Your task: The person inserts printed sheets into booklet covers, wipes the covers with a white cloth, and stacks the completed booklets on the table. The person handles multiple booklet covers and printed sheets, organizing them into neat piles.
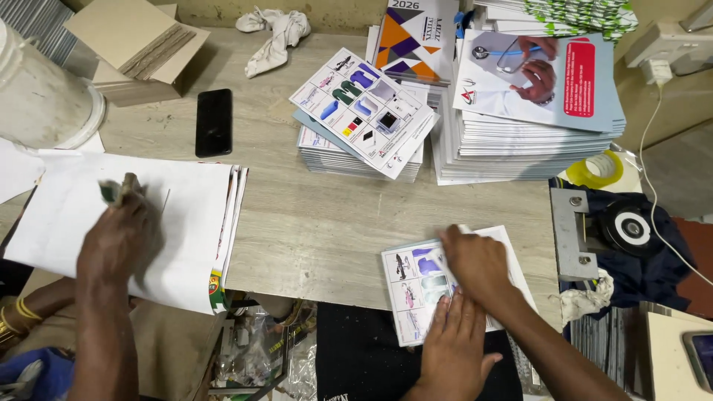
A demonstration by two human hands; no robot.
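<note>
Worn grey worktable [319, 223], cluttered workshop corner.

Item: printed sheet [412, 286] of small product pictures, at the table's near edge. Left hand [453, 349] lies on it with fingers spread flat, seemingly to pin it; right hand [479, 263] bends its fingers onto the top, whether pinching cannot be told.

Beyond the sheet: stacks of printed cards [520, 111]. Far left of the sheet: a co-worker's hand [119, 238] rubbing white paper [186, 223], black phone [214, 122]. Right of the sheet: yellow tape roll [598, 169].

A worn wooden table [312, 223] bears leaflet stacks [475, 141], a black phone [214, 122] and a rag [273, 33].
</note>
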